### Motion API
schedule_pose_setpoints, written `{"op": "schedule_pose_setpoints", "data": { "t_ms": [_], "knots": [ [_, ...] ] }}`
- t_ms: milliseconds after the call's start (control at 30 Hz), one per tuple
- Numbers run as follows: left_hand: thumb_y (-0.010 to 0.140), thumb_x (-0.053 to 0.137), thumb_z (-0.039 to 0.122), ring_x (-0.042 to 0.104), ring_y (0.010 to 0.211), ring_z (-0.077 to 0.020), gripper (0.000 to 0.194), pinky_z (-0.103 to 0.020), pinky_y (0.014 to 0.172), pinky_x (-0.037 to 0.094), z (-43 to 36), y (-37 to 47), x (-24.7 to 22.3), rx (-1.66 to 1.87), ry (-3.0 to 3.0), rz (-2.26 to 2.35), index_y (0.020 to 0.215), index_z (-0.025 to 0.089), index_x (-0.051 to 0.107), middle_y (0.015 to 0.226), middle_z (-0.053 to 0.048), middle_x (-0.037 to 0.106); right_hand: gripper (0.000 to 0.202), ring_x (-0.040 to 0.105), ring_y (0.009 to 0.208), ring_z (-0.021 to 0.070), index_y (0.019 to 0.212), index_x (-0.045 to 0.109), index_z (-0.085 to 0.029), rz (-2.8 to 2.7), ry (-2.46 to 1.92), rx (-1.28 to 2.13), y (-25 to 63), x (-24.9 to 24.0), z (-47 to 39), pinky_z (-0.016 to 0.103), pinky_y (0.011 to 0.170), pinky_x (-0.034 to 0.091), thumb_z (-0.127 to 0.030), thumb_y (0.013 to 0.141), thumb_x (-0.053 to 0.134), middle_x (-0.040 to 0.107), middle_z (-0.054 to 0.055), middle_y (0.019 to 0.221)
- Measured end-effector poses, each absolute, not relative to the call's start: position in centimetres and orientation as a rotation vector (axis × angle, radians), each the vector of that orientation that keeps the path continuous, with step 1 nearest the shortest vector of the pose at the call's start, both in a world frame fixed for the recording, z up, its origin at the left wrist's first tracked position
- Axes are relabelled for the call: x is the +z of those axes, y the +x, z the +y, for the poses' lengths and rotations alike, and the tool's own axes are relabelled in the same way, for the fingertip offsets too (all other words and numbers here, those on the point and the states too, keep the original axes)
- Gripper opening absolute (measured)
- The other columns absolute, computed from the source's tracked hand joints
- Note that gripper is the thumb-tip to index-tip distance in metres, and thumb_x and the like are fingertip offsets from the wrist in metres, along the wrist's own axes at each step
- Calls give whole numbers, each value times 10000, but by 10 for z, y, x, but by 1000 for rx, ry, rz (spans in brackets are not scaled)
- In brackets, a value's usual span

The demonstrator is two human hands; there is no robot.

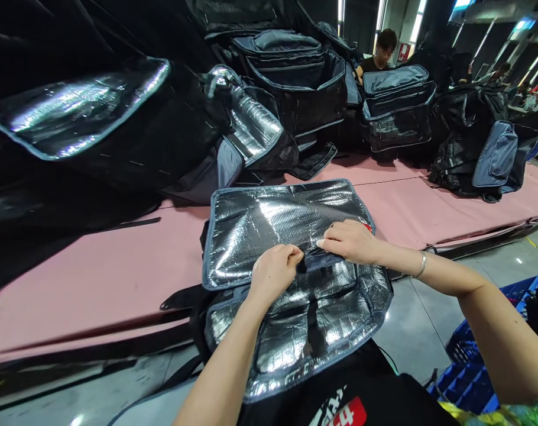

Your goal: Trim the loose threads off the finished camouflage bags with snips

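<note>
An insulated bag [313, 337] with a shiny silver foil lining lies open in front of me at the table's front edge. Its foil-lined flap [237, 231], bound in grey-blue trim, is folded back flat on the table. Where flap and body meet, my left hand [275, 269] is closed, thumb and fingertips pinching a dark fabric edge of the bag. To the right along that edge, my right hand [353, 241] has its fingers curled and pressed together on the same dark fabric. A small red bit shows beside its knuckles. Both sets of fingertips are partly hidden.
Black and grey bags [295, 89] are heaped along the back of the pink table [162, 260], with a large black one [175, 136] at left. Another bag [486, 148] lies far right. Blue crates [468, 378] stand on the floor at right. A person [379, 53] is behind the heap.
</note>
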State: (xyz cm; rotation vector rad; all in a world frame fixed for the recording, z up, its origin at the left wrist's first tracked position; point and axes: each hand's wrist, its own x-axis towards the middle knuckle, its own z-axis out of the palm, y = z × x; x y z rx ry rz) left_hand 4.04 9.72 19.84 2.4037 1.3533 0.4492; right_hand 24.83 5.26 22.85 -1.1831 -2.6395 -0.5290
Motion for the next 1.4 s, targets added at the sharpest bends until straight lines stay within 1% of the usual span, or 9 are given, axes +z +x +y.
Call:
{"op": "schedule_pose_setpoints", "data": {
  "t_ms": [133, 233, 467, 700, 800, 967, 1133, 1267, 1400],
  "knots": [
    [796, 400, 255, 578, 768, -191, 208, -275, 630, 376, 97, 39, 197, 466, 2400, 1353, 722, 222, 592, 804, -32, 654, 301, 442, 737, 144, 893, 590, -186, -2683, -1156, -598, 247, 229, 50, 298, 602, 228, -180, 979, 302, 598, 29, 831],
    [798, 401, 253, 580, 773, -194, 207, -280, 640, 380, 96, 39, 196, 473, 2407, 1344, 730, 222, 594, 810, -33, 655, 272, 435, 730, 145, 886, 579, -179, -2696, -1180, -536, 246, 232, 51, 299, 594, 230, -164, 970, 321, 582, 35, 819],
    [806, 409, 275, 582, 769, -202, 211, -291, 643, 388, 95, 38, 193, 487, 2425, 1323, 744, 219, 603, 799, -38, 659, 133, 472, 758, 162, 961, 600, -179, -2812, -1209, -205, 250, 249, 68, 285, 601, 274, -179, 888, 489, 596, 43, 864],
    [815, 396, 279, 581, 746, -188, 223, -277, 630, 387, 93, 35, 192, 512, 2433, 1306, 752, 223, 602, 766, -29, 654, 138, 541, 867, 153, 981, 615, -181, -2829, -1062, 291, 251, 249, 87, 267, 747, 378, -229, 856, 582, 625, 30, 914],
    [824, 390, 301, 577, 739, -192, 235, -282, 627, 386, 93, 34, 191, 510, 2434, 1307, 755, 218, 599, 760, -34, 648, 146, 536, 872, 158, 991, 612, -176, -2819, -1060, 229, 248, 247, 87, 266, 730, 372, -242, 869, 567, 621, 35, 913],
    [825, 395, 309, 578, 748, -194, 233, -285, 626, 387, 93, 33, 191, 512, 2439, 1301, 749, 223, 598, 775, -32, 655, 153, 475, 781, 162, 989, 595, -186, -2807, -1115, -199, 248, 242, 75, 281, 612, 286, -219, 908, 469, 590, 48, 880],
    [820, 391, 286, 574, 743, -190, 227, -283, 628, 385, 93, 34, 191, 516, 2447, 1293, 725, 224, 588, 762, -30, 649, 226, 417, 730, 144, 898, 555, -189, -2762, -1107, -489, 246, 235, 55, 289, 577, 226, -149, 957, 340, 561, 36, 824],
    [816, 396, 280, 572, 741, -190, 222, -286, 632, 384, 92, 35, 191, 514, 2447, 1296, 716, 222, 585, 768, -31, 649, 215, 424, 737, 146, 911, 559, -192, -2822, -1127, -517, 246, 238, 51, 289, 568, 219, -147, 952, 353, 569, 36, 841],
    [821, 399, 302, 573, 751, -197, 224, -288, 630, 384, 91, 36, 190, 511, 2443, 1305, 741, 221, 593, 769, -36, 647, 146, 457, 773, 160, 960, 580, -190, -2904, -1172, -317, 247, 249, 65, 283, 576, 238, -208, 922, 440, 581, 47, 893]
  ]
}}
